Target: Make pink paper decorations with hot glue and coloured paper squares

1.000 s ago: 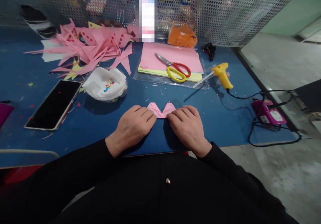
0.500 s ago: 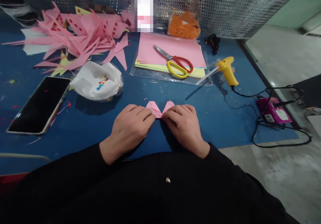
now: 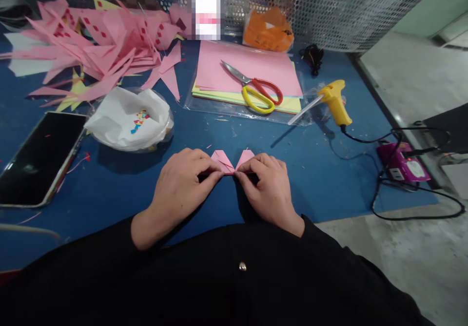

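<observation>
At the blue surface (image 3: 204, 131)'s near side, left hand (image 3: 179, 184) and right hand (image 3: 270, 187) each clamp their grip on a folded pink paper (image 3: 222, 160), probably keeping its creases flat; scissors (image 3: 250, 81) rest beyond on sheets (image 3: 214, 70), seemingly within reach.

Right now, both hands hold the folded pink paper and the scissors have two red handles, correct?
No: in the head view, the scissors have one red handle and one yellow handle. The left hand and right hand hold the folded pink paper.
</observation>
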Action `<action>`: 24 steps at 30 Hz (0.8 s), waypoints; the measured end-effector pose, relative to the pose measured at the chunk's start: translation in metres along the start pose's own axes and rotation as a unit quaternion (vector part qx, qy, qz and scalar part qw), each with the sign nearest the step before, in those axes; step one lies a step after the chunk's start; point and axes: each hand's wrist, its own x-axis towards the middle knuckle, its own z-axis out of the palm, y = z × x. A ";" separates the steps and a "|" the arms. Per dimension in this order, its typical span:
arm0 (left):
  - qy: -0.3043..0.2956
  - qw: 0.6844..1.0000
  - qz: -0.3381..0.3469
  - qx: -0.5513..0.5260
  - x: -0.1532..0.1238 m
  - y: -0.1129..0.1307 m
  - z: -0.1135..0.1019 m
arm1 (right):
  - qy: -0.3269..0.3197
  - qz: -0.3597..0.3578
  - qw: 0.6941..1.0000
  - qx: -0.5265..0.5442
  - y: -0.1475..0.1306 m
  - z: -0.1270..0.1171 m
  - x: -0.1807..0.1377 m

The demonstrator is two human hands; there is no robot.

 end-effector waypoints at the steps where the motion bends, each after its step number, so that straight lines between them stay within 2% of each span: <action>1: 0.007 1.000 -0.008 0.002 0.000 0.001 0.000 | 0.000 0.005 1.000 0.002 -0.001 0.000 0.000; 10: 0.013 0.998 -0.039 0.038 0.002 0.007 0.004 | 0.002 0.012 1.000 -0.009 -0.002 0.001 0.001; 19: 0.031 0.995 -0.009 0.097 0.000 0.006 0.004 | -0.005 0.007 1.000 -0.023 -0.001 0.001 0.001; 21: 0.062 0.987 0.033 0.142 -0.003 0.008 0.001 | -0.008 0.007 1.000 -0.021 -0.001 0.001 0.002; 24: 0.083 0.961 0.168 0.204 -0.010 0.014 -0.003 | -0.010 0.004 1.000 -0.020 0.000 0.001 0.002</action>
